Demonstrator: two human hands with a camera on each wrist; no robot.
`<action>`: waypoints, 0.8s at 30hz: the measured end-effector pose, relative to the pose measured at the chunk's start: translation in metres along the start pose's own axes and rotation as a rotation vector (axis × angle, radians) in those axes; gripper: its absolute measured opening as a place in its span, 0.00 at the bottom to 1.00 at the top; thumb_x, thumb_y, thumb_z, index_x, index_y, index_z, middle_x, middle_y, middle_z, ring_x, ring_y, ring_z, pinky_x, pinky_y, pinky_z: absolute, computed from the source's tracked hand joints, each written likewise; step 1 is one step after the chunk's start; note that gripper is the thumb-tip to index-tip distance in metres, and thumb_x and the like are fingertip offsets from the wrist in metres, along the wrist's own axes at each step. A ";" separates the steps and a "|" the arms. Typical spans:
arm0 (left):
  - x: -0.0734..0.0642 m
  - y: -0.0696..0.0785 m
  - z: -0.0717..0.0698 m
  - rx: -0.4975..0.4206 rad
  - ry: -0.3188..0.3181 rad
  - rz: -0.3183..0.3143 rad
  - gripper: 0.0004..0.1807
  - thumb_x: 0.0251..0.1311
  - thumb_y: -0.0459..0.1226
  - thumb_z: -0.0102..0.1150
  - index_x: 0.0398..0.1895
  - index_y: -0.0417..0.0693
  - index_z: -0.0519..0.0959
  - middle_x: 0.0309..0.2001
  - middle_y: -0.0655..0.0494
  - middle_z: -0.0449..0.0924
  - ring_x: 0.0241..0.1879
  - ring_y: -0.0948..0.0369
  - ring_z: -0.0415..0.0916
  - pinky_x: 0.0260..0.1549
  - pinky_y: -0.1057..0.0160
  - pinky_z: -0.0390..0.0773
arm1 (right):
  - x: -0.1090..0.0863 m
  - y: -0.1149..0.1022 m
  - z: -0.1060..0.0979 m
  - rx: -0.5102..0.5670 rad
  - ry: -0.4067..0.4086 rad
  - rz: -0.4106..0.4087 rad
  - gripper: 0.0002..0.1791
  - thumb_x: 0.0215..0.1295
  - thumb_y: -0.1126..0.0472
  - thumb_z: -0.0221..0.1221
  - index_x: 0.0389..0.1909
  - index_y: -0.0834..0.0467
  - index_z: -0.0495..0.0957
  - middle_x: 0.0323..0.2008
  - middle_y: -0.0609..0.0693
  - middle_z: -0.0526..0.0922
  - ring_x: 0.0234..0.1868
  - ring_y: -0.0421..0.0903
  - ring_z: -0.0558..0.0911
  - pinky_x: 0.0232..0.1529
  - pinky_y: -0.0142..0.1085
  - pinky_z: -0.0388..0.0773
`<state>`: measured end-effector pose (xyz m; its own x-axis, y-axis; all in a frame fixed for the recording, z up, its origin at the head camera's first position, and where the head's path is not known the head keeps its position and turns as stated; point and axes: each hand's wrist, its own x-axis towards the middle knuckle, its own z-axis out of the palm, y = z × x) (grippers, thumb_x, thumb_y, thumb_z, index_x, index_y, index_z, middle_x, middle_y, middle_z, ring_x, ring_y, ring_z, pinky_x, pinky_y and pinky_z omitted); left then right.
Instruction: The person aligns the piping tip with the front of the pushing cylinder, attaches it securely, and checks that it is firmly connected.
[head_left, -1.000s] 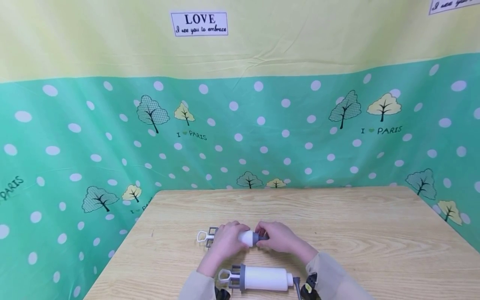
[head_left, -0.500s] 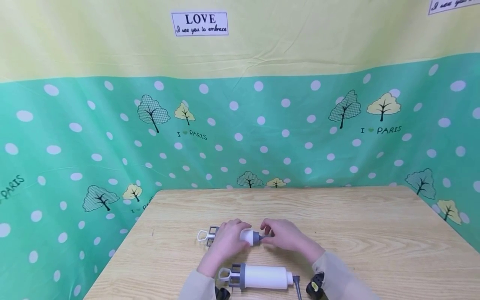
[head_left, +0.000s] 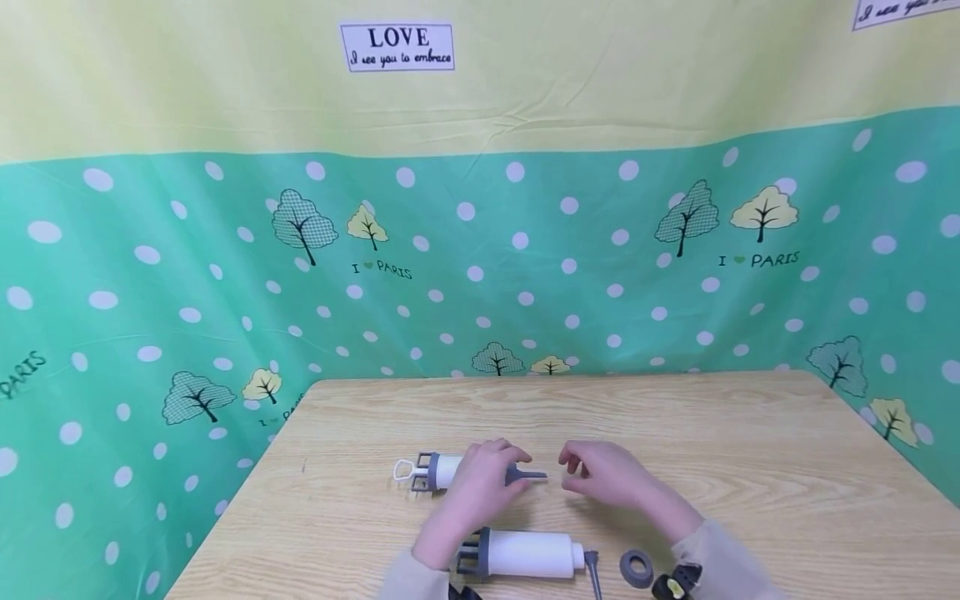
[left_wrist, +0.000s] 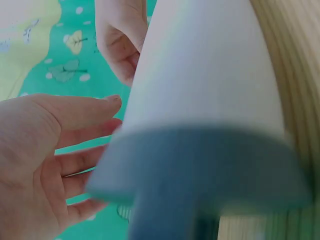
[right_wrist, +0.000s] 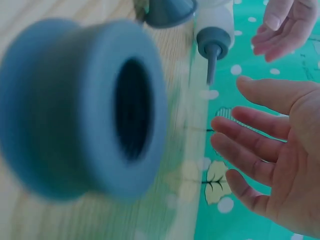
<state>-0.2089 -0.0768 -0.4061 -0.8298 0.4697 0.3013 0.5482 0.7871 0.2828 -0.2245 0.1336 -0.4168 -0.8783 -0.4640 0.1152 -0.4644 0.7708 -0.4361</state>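
Note:
The far syringe-like dispenser has a white barrel (head_left: 446,472), a looped white handle (head_left: 403,470) and a tapered grey nozzle (head_left: 532,475) pointing right. My left hand (head_left: 483,483) hovers over its front part, fingers relaxed; the right wrist view shows them apart from the far dispenser (right_wrist: 215,40). Some way beyond the nozzle tip, my right hand (head_left: 603,475) is in the air with loosely bent fingers, holding nothing. Nearer lies a second white dispenser (head_left: 530,555), its handle end hidden behind my left wrist. At its front end is a grey nozzle piece (head_left: 592,573).
A thick grey ring (head_left: 637,569) lies right of the nearer dispenser, close to my right wrist camera (head_left: 677,582). All this is on a wood-grain table (head_left: 720,442). A green and yellow printed cloth (head_left: 517,208) hangs behind it.
My right hand has let go of the far dispenser's nozzle and moved right. My left hand has come off the barrel and shifted slightly right. The grey ring has come into view.

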 end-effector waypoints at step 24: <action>-0.001 0.059 0.030 0.053 -0.254 0.233 0.10 0.52 0.52 0.59 0.31 0.61 0.82 0.24 0.72 0.75 0.23 0.77 0.64 0.30 0.76 0.64 | -0.067 0.031 -0.011 0.082 -0.110 -0.011 0.15 0.54 0.45 0.60 0.36 0.52 0.76 0.26 0.33 0.74 0.26 0.29 0.71 0.26 0.28 0.69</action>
<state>-0.1791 -0.0188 -0.4176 -0.6857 0.7189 0.1140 0.7256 0.6631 0.1837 -0.1817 0.1932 -0.4283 -0.8534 -0.5207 0.0233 -0.4589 0.7295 -0.5072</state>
